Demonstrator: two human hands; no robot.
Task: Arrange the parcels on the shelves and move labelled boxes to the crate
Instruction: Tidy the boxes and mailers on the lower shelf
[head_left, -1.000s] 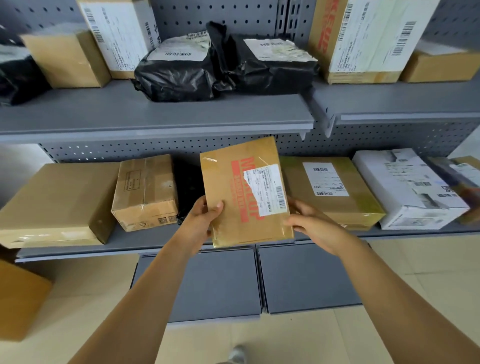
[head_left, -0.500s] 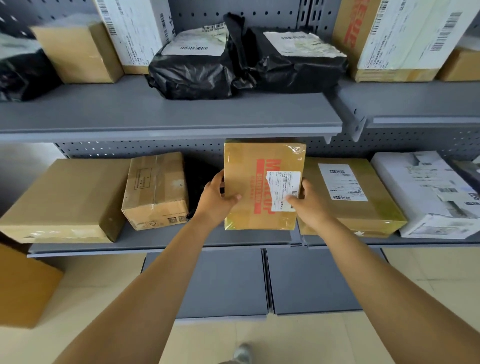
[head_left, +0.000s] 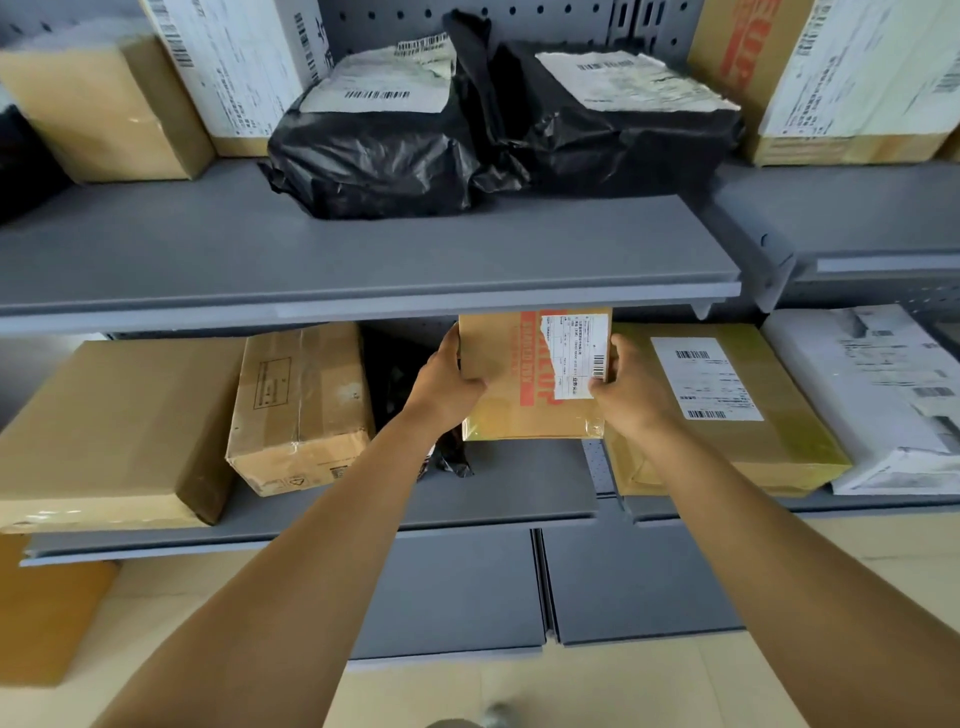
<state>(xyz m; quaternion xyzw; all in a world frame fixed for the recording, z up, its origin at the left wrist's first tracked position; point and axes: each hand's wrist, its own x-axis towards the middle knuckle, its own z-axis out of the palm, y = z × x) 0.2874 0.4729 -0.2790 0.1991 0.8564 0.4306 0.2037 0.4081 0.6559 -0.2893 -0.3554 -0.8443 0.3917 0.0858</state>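
- The labelled box (head_left: 524, 384) sits at the centre of the view, held upright in the gap on the lower shelf (head_left: 519, 493), its top edge hidden behind the lip of the upper shelf (head_left: 363, 270).
- The left hand (head_left: 447, 384) grips its left edge at 9 o'clock, thumb on the front face; the right hand (head_left: 631, 392) grips the right edge at 3 o'clock, thumb over the white label's corner. A grip on both sides probably keeps the box square as it goes into a narrow slot.
- The slot lies between a taped carton (head_left: 301, 405) at 9 o'clock and a flat yellow-taped parcel (head_left: 727, 410) at 3 o'clock; a bit of black bag (head_left: 452, 462) shows at 7 o'clock, just below the left wrist.
- Count on the lower shelf: four other parcels, adding a large brown box (head_left: 104, 431) far left and a white parcel (head_left: 872, 395) far right.
- Upper shelf, at 12 o'clock: two black poly bags (head_left: 374, 156) side by side, each with a label facing up, presumably so it can be read. Beside them stand at least four cartons.
- No crate is visible.
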